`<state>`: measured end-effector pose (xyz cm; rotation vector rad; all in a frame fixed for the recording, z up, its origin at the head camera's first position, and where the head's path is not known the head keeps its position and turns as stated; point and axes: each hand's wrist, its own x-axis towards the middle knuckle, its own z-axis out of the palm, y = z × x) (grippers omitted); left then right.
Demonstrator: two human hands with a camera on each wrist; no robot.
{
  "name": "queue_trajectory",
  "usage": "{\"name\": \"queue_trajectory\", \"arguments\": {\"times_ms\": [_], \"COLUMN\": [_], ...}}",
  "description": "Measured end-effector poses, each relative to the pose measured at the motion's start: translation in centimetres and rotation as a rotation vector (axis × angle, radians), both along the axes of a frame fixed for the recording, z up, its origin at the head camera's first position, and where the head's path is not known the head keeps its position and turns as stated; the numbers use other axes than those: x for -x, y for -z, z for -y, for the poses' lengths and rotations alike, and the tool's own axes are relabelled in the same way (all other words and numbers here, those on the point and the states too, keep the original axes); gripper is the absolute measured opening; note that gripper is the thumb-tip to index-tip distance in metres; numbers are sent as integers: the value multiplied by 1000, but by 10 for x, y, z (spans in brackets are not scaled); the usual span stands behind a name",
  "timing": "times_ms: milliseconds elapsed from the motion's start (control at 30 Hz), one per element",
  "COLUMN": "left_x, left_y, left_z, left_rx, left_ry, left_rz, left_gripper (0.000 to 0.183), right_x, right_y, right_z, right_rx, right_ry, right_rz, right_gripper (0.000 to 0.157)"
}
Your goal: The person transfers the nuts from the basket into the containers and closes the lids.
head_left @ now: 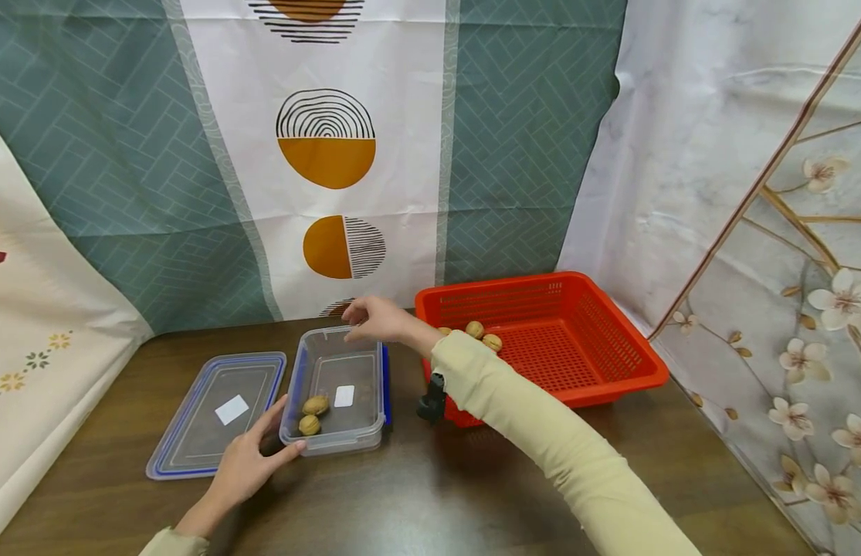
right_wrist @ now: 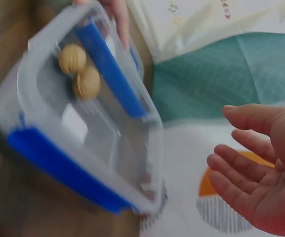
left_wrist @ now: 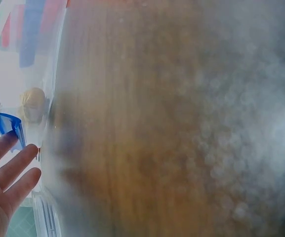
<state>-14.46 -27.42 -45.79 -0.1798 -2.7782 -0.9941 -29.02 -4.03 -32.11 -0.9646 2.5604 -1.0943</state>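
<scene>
- Head view: A clear, rectangular plastic box [head_left: 347, 442] stood lidless on the brown wood-grain desk [head_left: 402, 498], with 2 round tan walnuts [head_left: 315, 405] in its near-left corner. The left hand [head_left: 245, 463] rested about that corner, thumb at the near rim, its grip spread rather than clenched. The right hand [head_left: 384, 320] hung over the far-right corner, fingers loosely bent.
- Head view, to the sides: A flat, clear plastic lid with a blue edge line [head_left: 211, 428] lay left of the box. On the right, a red, slotted plastic basket [head_left: 548, 355] held at least 3 more walnuts [head_left: 492, 342], 1 partly behind the cream sleeve [head_left: 534, 417]. That forearm crossed the basket's left side; swung low, it could probably snag the rim and shift the basket.
- Left wrist view: Much was blurred. 3 fingers stretched apart beside a blue plastic latch [left_wrist: 10, 126], a detail the head view hid; 1 walnut showed through the wall. A push there would likely slide the light box and set its walnuts rolling.
- Right wrist view: This showed the right palm facing the camera, its grip slack and bare, which the head view left uncertain. 2 long blue latches flared outward; a sleeve or finger could catch them and jerk the box.
</scene>
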Motion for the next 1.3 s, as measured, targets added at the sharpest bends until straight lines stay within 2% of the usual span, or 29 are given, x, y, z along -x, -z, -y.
{"name": "queue_trajectory", "arguments": {"times_ms": [133, 333, 633, 833, 1000, 1300], "left_x": [0, 0, 2, 4, 4, 5], "left_y": [1, 1, 2, 2, 3, 1], "left_z": [0, 0, 2, 4, 4, 4], "left_rx": [0, -7, -15, -11, -26, -19], "left_ry": [5, 0, 7, 7, 14, 10], "left_rz": [-16, -10, -6, -15, -10, 0], "left_gripper": [75, 75, 75, 75, 74, 75], "right_x": [11, 29, 58, 75, 79, 83], "right_y": [-4, 10, 30, 49, 65, 73], "right_z": [-34, -97, -169, -196, -208, -217], "right_rx": [-12, -51, -70, -20, -63, -99], "right_ry": [73, 202, 255, 273, 232, 185], "right_rz": [-30, -25, 132, 224, 310, 399], "right_gripper": [33, 37, 47, 47, 45, 38]}}
